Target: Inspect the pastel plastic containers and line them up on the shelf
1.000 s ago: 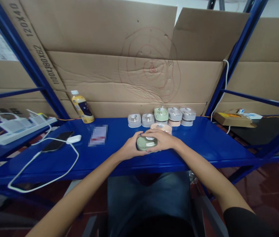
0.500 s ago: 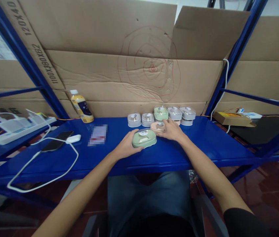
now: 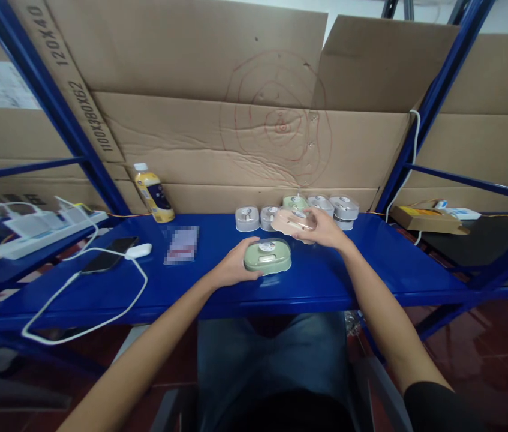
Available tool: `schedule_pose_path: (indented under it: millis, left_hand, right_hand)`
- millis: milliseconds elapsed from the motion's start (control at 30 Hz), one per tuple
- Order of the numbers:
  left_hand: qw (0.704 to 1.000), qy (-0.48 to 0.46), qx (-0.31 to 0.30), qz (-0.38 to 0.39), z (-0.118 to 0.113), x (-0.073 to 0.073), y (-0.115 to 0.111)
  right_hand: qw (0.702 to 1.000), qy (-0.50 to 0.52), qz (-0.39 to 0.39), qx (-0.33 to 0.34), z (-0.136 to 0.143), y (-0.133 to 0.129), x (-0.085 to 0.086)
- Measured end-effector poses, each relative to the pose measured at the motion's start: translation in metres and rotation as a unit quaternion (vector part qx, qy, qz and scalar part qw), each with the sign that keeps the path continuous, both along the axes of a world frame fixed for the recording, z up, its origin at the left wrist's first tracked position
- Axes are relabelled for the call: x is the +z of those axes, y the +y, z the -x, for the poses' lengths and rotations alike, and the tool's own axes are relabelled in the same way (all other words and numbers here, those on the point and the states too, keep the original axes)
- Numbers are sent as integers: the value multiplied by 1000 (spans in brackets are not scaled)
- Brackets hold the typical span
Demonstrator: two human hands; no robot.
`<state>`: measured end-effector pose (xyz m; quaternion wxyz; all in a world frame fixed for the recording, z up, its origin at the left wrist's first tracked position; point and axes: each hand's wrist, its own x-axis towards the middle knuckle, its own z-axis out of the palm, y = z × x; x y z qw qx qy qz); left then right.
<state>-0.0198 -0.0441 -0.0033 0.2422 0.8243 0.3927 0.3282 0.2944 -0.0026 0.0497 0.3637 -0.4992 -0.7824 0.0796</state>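
Note:
My left hand (image 3: 236, 264) is closed around the left end of a green oval box (image 3: 274, 260) with a clear lid and a round label. That box is low over the front part of the blue table; whether it touches the surface I cannot tell. Just behind it, my right hand (image 3: 327, 230) grips a similar pink box (image 3: 288, 223) by its right end, raised and slightly tilted. Behind the pink box stand several small lidded boxes in a row: a grey one (image 3: 247, 219) at the left, a partly hidden green one (image 3: 294, 201), and stacked grey ones (image 3: 346, 207) at the right.
Cardboard sheets (image 3: 182, 132) wall off the back of the blue table (image 3: 218, 300). To the left are a yellow drink bottle (image 3: 155, 195), a blurred-out packet (image 3: 182, 245), a phone (image 3: 108, 257), a white cable (image 3: 121, 318) and a power strip (image 3: 51, 234). Blue posts frame both sides.
My right hand has lifted the pink box up from its lower place near the row. The green box in my left hand has shifted slightly right, and the two boxes are now farther apart.

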Motion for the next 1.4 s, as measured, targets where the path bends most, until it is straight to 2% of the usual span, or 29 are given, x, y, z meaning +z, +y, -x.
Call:
schedule_pose_path:
  millis: [133, 200, 333, 733, 900, 967, 1033, 1100, 1200, 1300, 1400]
  left_hand:
    - [998, -44, -10, 34, -5, -3, -1]
    - [997, -69, -8, 23, -7, -4, -1]
    - [995, -100, 13, -5, -9, -5, 0]
    - [990, -139, 33, -14, -12, -5, -1]
    - [992, -120, 39, -15, -10, -7, -1]
    - [993, -73, 82, -34, -1, -6, -1]
    - [985, 3, 154, -74, 14, -4, -4]
    - [966, 74, 229, -96, 30, 0, -9]
    - [925, 168, 329, -87, 44, 7, -19]
    - [889, 253, 369, -100, 42, 9, -26]
    - [879, 286, 364, -119, 35, 10, -25]
  right_hand:
    - [983, -4, -23, 183, 22, -12, -1]
    - [975, -24, -27, 218, 33, -16, -3]
    - [971, -8, -32, 237, 43, -15, -10]
    - [973, 20, -26, 227, 46, -12, -19]
    - [975, 63, -25, 210, 43, -13, -17]
    - [976, 108, -30, 186, 36, -12, -13]
    - [977, 152, -47, 145, 28, -9, -8]
    - [975, 187, -74, 97, 21, -5, -5]
    - [969, 214, -114, 47, 16, 1, -5]
    - [969, 212, -126, 34, 17, 4, -9]
    - [972, 199, -124, 35, 20, 3, -11]
